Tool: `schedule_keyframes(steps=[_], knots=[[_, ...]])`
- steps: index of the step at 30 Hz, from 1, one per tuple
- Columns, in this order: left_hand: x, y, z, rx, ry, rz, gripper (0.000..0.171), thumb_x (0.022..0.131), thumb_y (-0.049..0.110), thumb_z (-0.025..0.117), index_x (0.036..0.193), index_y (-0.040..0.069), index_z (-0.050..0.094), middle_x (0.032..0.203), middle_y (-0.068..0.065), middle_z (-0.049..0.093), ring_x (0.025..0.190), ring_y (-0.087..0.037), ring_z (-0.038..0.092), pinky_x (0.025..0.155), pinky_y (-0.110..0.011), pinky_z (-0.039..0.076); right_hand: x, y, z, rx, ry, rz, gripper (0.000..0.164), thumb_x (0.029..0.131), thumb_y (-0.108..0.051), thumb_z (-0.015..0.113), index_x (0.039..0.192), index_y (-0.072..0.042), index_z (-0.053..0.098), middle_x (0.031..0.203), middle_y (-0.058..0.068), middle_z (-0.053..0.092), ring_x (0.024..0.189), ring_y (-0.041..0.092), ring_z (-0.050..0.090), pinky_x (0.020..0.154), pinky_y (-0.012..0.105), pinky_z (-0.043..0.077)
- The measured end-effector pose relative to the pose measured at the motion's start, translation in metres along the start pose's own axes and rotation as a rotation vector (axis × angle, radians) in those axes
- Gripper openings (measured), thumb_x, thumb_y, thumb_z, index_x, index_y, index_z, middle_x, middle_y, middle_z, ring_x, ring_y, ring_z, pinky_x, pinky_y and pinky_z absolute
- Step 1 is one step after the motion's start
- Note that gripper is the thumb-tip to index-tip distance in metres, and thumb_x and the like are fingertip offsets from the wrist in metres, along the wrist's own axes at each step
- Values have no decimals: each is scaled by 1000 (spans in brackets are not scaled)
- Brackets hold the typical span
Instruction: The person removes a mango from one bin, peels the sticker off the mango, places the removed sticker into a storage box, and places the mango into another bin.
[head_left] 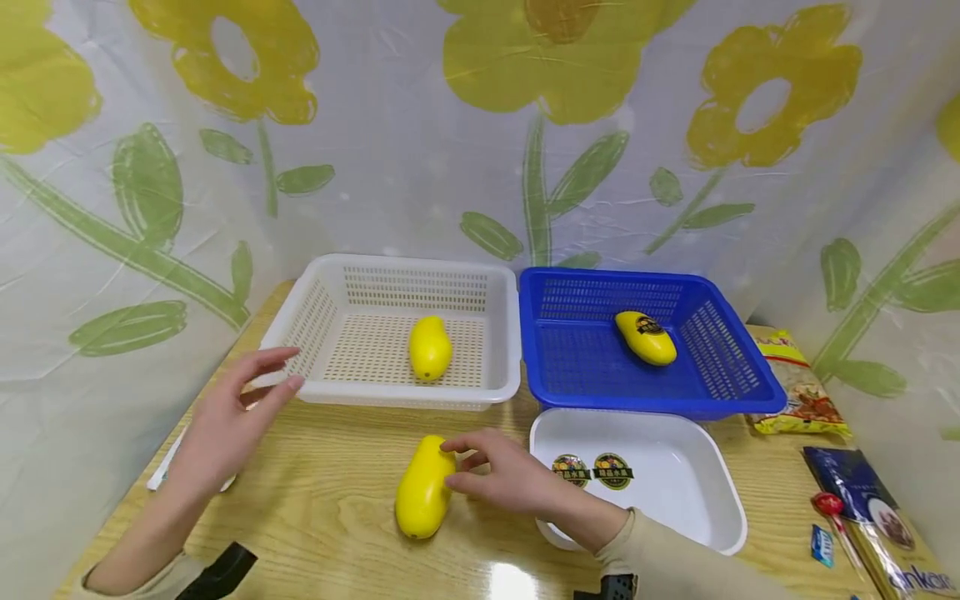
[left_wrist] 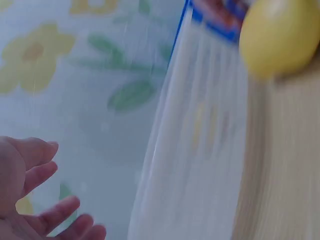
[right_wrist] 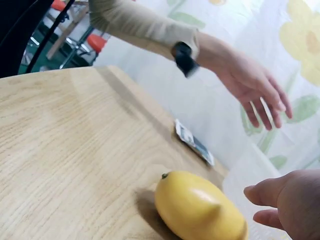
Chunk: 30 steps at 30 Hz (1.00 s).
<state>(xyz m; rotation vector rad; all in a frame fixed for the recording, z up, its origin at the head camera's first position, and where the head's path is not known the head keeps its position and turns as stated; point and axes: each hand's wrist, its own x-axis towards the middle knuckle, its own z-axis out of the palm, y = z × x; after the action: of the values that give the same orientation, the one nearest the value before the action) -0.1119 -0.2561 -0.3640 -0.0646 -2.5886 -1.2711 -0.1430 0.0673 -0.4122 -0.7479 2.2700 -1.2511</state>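
A yellow papaya-like fruit [head_left: 424, 487] lies on the wooden table, its stem end showing in the right wrist view. My right hand [head_left: 498, 473] is at its right side, fingers loosely bent and parted; whether a fingertip touches the skin I cannot tell. Over the front left corner of the white basket [head_left: 405, 395] hovers my left hand [head_left: 228, 421], thumb and fingers spread, holding nothing. Inside that basket is a second yellow fruit [head_left: 431, 348]. A third one [head_left: 646, 337], bearing a dark label, lies in the blue basket [head_left: 652, 403].
In front of the blue basket stands a white basin [head_left: 675, 479] with two round fruit stickers [head_left: 613, 472] in it. Along the right edge are a yellow snack bag [head_left: 798, 383], a dark blue packet [head_left: 862, 492], a red spoon [head_left: 828, 503] and a small blue sachet [head_left: 822, 546].
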Motion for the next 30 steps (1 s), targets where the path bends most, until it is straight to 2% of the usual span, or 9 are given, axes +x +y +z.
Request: schedule_keyframes(steps=[4, 6, 7, 11, 13, 15, 18, 26, 30], knots=[[17, -29, -17, 21, -2, -73, 52, 102, 33, 53, 144, 4, 45, 145, -24, 34, 129, -48, 34, 97, -39, 44, 6, -1, 5, -82, -3, 26, 38, 92, -33, 68, 126, -19, 65, 128, 9, 52, 111, 28, 58, 90, 36, 47], [25, -46, -21, 23, -23, -109, 56, 102, 34, 50, 145, 0, 41, 148, -29, 30, 129, -52, 32, 94, -55, 40, 11, -1, 8, -103, -8, 26, 37, 91, -35, 68, 126, -20, 66, 127, 9, 53, 110, 28, 56, 90, 36, 46], [28, -54, -22, 19, -34, -137, 57, 102, 36, 49, 146, 0, 39, 149, -30, 28, 129, -52, 32, 91, -56, 40, 14, 0, 9, -110, -10, 22, 37, 91, -35, 69, 125, -21, 66, 126, 8, 53, 109, 27, 56, 89, 35, 45], [35, -87, -25, -83, -68, -213, 58, 102, 39, 49, 148, 5, 39, 143, -22, 38, 119, -27, 50, 83, -29, 49, 25, 2, 15, -115, -25, 3, 36, 90, -33, 71, 124, -22, 67, 119, 4, 54, 106, 23, 53, 86, 29, 44], [36, -100, -26, -220, -81, -234, 53, 101, 35, 52, 146, 8, 42, 132, -13, 45, 107, -11, 56, 77, -18, 51, 29, 2, 16, -121, -38, -8, 36, 89, -31, 72, 124, -22, 68, 119, 4, 54, 105, 21, 53, 86, 28, 44], [37, -109, -27, -359, -90, -233, 48, 100, 29, 56, 142, 11, 46, 121, -3, 50, 94, 0, 59, 77, -18, 54, 32, 1, 17, -116, -61, -8, 36, 90, -29, 72, 125, -22, 67, 121, 4, 53, 107, 20, 53, 88, 28, 44], [39, -114, -28, -526, -107, -226, 42, 98, 23, 60, 138, 12, 50, 112, 5, 54, 91, -1, 62, 77, -20, 55, 35, 0, 15, -106, -97, -5, 36, 91, -25, 71, 126, -21, 66, 126, 6, 53, 110, 21, 55, 93, 31, 45], [48, -121, -23, -773, -205, -188, 32, 100, 7, 55, 131, 12, 54, 111, 3, 62, 94, -6, 66, 80, -23, 55, 37, 2, 9, -25, -161, -10, 35, 93, -10, 66, 127, -18, 66, 131, 4, 53, 116, 23, 58, 98, 29, 46], [51, -126, -22, -833, -221, -179, 31, 100, 5, 53, 131, 11, 54, 115, 3, 61, 96, -8, 66, 81, -24, 55, 37, 3, 10, -53, -153, -17, 35, 93, -19, 67, 128, -18, 65, 132, 4, 52, 114, 17, 56, 97, 27, 45]])
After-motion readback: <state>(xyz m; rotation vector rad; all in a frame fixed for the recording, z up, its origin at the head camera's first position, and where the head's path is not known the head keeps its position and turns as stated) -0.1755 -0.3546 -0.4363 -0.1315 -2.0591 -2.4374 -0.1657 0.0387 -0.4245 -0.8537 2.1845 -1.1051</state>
